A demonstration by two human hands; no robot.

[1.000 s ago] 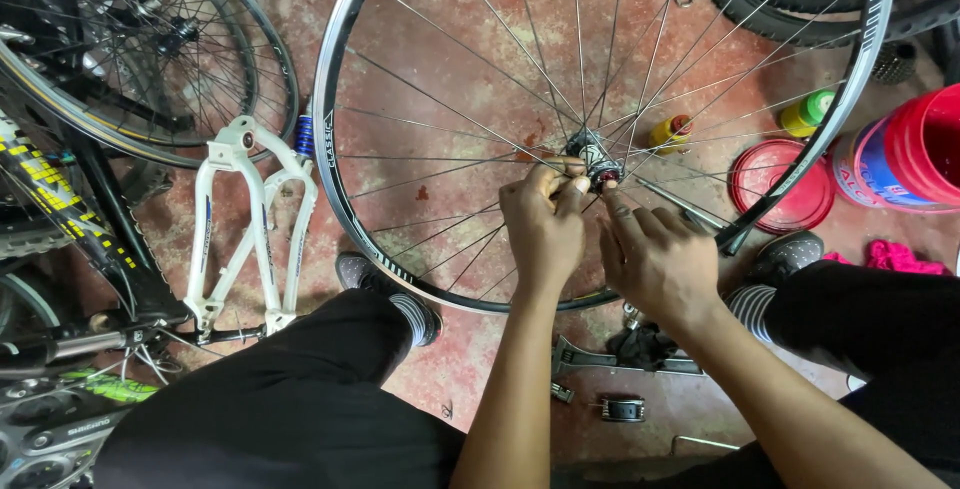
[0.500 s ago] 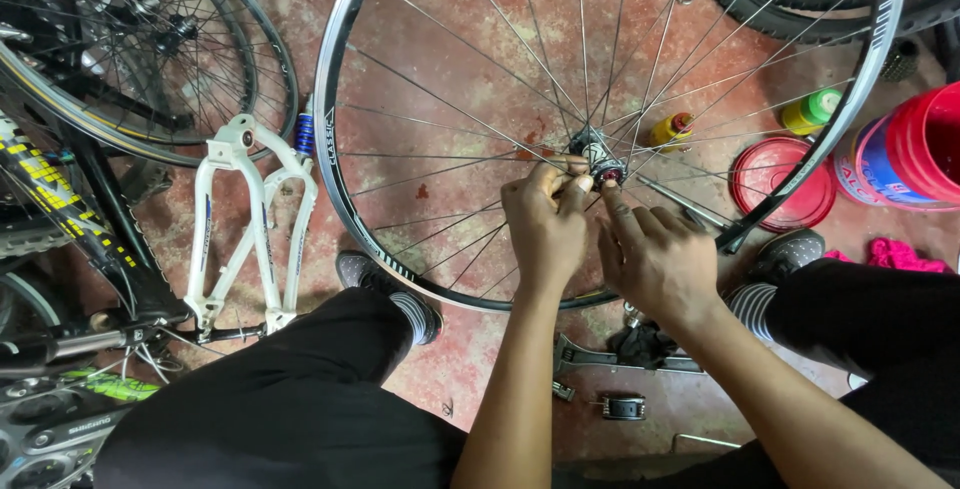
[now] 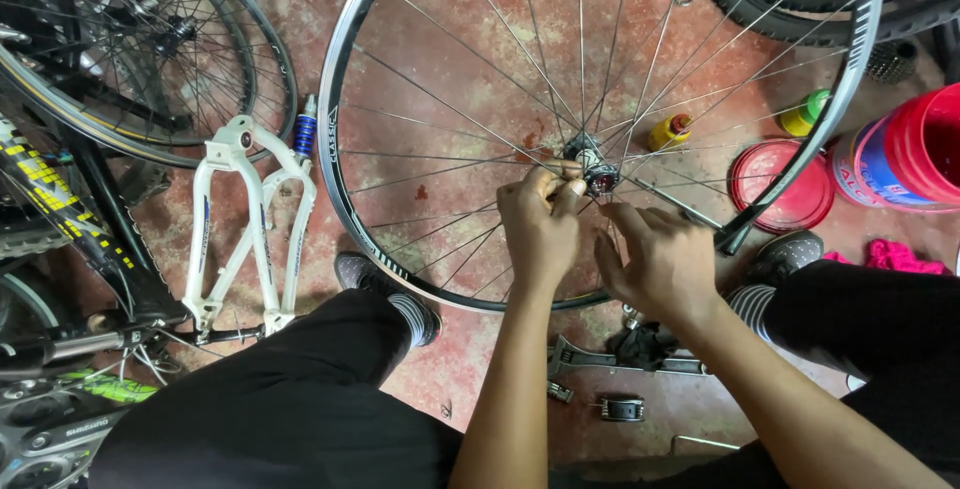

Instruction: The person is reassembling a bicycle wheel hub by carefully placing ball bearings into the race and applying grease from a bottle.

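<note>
bare spoked wheel [image 3: 345,139] stands upright btwn the person's knees, rim low edge near the shoes, hub [image 3: 590,164] roughly centre of frame. left hand [image 3: 540,224] is at the hub, thumb and fingertips [image 3: 560,181] pinched together on a small part at the hub's left side; what exactly they clamp, can't tell, too small. right hand [image 3: 660,259] sits just right of and below the hub, fingers curled and close together, index reaching up toward the axle end; whether it grips anything, can't tell.

around: white bike fork [image 3: 245,229] w/ blue shock lies flat on the red floor left of the wheel. other wheels w/ tyres [image 3: 130,59] top left, part of a black frame far left. behind the spokes: small yellow bottle [image 3: 668,132], green-yellow bottle [image 3: 803,114], red lid [image 3: 780,189]. red bucket [image 3: 915,149] at right edge, pink rag [image 3: 895,254] beside it. adj. wrench [image 3: 600,359] and a small black tool [image 3: 622,409] on the floor below the hands.
</note>
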